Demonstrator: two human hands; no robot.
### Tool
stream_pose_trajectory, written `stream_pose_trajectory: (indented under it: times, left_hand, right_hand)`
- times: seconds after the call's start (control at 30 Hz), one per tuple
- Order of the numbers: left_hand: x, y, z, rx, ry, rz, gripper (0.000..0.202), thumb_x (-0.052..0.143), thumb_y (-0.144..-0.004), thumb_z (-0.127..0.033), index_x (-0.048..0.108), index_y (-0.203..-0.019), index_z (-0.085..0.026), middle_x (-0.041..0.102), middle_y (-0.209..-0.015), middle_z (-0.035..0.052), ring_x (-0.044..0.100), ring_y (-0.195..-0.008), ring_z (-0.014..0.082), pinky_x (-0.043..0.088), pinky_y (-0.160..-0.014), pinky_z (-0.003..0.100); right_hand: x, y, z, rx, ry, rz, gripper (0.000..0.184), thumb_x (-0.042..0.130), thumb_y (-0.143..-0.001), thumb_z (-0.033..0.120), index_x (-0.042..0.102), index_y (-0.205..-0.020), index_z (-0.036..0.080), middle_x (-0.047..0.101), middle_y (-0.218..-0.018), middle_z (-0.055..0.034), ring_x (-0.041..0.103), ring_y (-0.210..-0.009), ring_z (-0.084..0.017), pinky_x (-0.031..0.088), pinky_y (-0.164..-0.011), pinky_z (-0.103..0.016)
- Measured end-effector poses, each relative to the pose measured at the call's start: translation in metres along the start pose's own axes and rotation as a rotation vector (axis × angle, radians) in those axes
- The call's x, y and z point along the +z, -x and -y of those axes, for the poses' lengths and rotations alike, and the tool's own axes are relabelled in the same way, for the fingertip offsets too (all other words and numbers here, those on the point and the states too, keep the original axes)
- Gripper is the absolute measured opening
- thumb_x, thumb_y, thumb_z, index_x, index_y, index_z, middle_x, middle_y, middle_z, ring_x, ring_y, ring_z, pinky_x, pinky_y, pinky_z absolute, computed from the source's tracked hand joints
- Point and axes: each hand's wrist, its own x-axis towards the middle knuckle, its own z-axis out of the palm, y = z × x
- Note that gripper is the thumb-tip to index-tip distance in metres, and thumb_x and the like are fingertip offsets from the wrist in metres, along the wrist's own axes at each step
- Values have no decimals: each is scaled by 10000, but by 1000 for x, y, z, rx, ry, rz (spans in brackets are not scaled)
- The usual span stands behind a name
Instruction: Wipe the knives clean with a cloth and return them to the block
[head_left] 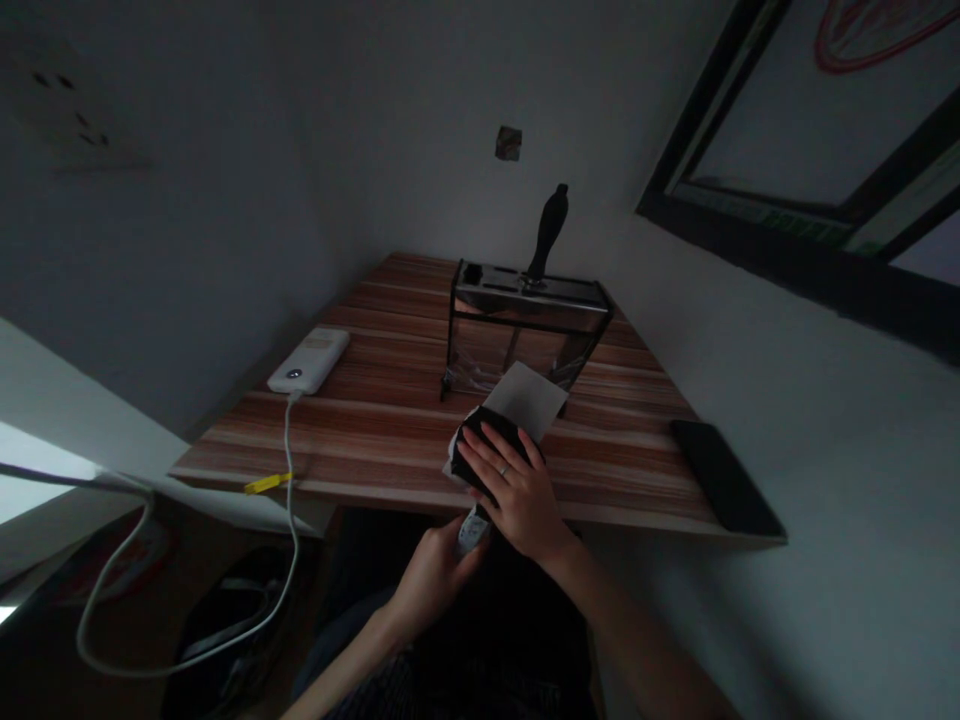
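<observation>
Near the table's front edge, my right hand (517,495) lies flat with its fingers stretched out over a soft-looking black piece (471,458). White edging shows at the left side of that piece, and a light grey rectangular card or sheet (531,398) sticks out beyond it. Just below, my left hand (435,575) is closed around a small pale printed piece (472,531), perhaps a tag or packet. Whether this piece joins the black one is hidden by my fingers. A ring is on one finger of my right hand.
Behind my hands stands a clear-sided box frame (525,295) with an upright black handle (551,230). A white power bank (311,360) with a white cable (289,480) and a yellow strip (268,484) are at left. A black phone (726,475) lies at right.
</observation>
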Motion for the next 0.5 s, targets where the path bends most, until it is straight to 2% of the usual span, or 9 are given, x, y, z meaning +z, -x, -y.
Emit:
stream_pose_trajectory:
  times: [0.27, 0.5]
  left_hand:
    - [-1, 2, -4, -29, -10, 4, 307, 501, -839, -373, 622, -820, -91, 635, -701, 40, 511, -609, 142, 351, -552, 211]
    - [-4, 1, -5, -49, -51, 3, 287, 516, -812, -358, 630, -794, -95, 634, -671, 32, 503, -582, 135, 339, -545, 207]
  right_hand:
    - [-10, -15, -24, 52, 18, -45, 469, 364, -969, 335, 307, -1426, 242, 382, -1463, -12, 257, -1389, -176, 124, -1134, -463]
    - [-17, -25, -44, 115, 43, -120, 470, 381, -960, 319, 317, -1424, 275, 433, -1436, -16, 296, -1375, -188, 159, -1125, -474]
